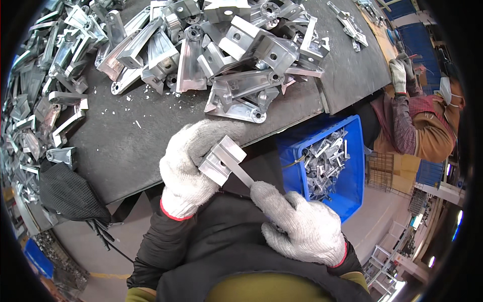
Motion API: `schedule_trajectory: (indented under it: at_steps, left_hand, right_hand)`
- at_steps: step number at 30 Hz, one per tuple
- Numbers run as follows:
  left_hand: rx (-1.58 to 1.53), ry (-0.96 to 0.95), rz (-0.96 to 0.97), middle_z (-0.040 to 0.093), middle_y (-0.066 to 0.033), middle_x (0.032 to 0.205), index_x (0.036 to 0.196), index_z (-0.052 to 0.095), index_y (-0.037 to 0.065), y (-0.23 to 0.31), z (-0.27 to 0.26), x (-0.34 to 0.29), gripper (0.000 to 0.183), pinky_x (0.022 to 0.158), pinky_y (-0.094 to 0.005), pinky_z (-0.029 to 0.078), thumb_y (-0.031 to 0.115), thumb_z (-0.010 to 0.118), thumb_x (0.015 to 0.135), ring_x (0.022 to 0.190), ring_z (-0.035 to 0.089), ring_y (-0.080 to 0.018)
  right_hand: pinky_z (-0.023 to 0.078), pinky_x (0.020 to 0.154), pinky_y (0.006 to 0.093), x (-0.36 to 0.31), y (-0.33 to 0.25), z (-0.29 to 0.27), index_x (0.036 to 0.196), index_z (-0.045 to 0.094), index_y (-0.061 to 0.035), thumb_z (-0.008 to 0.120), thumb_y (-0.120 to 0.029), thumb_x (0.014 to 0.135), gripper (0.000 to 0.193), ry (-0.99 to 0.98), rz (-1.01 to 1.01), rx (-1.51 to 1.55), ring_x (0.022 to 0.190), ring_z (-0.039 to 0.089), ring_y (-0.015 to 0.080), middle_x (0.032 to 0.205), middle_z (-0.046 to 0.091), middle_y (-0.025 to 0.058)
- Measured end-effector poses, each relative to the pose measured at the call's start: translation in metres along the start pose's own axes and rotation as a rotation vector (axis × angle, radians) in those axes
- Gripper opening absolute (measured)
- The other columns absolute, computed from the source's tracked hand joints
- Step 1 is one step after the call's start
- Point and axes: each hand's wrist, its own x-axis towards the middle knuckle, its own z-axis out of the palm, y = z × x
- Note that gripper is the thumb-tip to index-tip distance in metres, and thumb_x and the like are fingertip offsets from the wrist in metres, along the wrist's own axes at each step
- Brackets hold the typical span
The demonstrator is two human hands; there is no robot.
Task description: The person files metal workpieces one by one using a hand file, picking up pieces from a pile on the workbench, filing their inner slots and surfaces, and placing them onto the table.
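Note:
My left hand point(182, 168), in a white-and-grey knit glove, is closed around a silver metal bracket point(215, 169) with a hole in its face. It holds the bracket just off the table's near edge. My right hand point(307, 229), gloved the same way, grips a narrow flat file point(240, 174), its index finger stretched along it. The file's far end lies against the bracket; its handle end is hidden in the glove. Beyond my left hand, a heap of similar metal castings point(236, 43) covers the far part of the dark table point(136, 146).
A blue bin point(356, 171) of small metal parts stands below the table edge at right. More castings point(60, 55) pile up at left, near a black mesh bag point(70, 191). Metal shavings dot the tabletop. A co-worker point(417, 121) in gloves works at the far right.

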Motion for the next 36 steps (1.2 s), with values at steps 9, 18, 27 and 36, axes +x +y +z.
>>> schedule_trajectory:
  at_steps: [9,18,27,36]
  left_hand:
    - [0.170,0.120,0.051,0.075,-0.0128,0.115,0.127,0.064,-0.001,-0.022,-0.008,-0.009,0.055,0.107,-0.0412,0.049,0.010,0.083,0.076,0.108,0.073,-0.0280]
    - [0.106,0.105,0.056,0.074,-0.0139,0.116,0.130,0.061,0.000,-0.029,-0.011,-0.010,0.062,0.107,-0.0419,0.049,0.011,0.085,0.074,0.108,0.073,-0.0273]
    - [0.194,0.092,-0.014,0.073,-0.0130,0.117,0.127,0.062,0.002,-0.028,-0.015,-0.008,0.060,0.106,-0.0423,0.050,0.013,0.087,0.074,0.106,0.073,-0.0263]
    - [0.046,0.200,-0.089,0.074,-0.0100,0.117,0.125,0.065,0.004,-0.026,-0.009,-0.009,0.059,0.104,-0.0415,0.051,0.015,0.087,0.072,0.107,0.072,-0.0271]
  right_hand:
    - [0.054,0.055,0.0462,0.005,-0.004,-0.008,0.152,0.050,-0.0247,0.073,-0.027,0.085,0.071,-0.131,0.030,0.037,0.059,0.065,0.0339,0.082,0.060,0.0120]
    - [0.055,0.055,0.0462,0.005,-0.002,-0.005,0.150,0.053,-0.0236,0.074,-0.028,0.085,0.068,-0.062,-0.007,0.023,0.061,0.067,0.0340,0.080,0.061,0.0128]
    - [0.055,0.054,0.0458,0.005,0.001,-0.001,0.148,0.055,-0.0255,0.075,-0.026,0.084,0.067,-0.043,-0.014,0.040,0.061,0.067,0.0339,0.081,0.061,0.0132]
    - [0.055,0.053,0.0463,0.006,0.004,-0.002,0.150,0.053,-0.0279,0.074,-0.025,0.085,0.069,-0.053,-0.010,0.107,0.059,0.066,0.0344,0.081,0.061,0.0135]
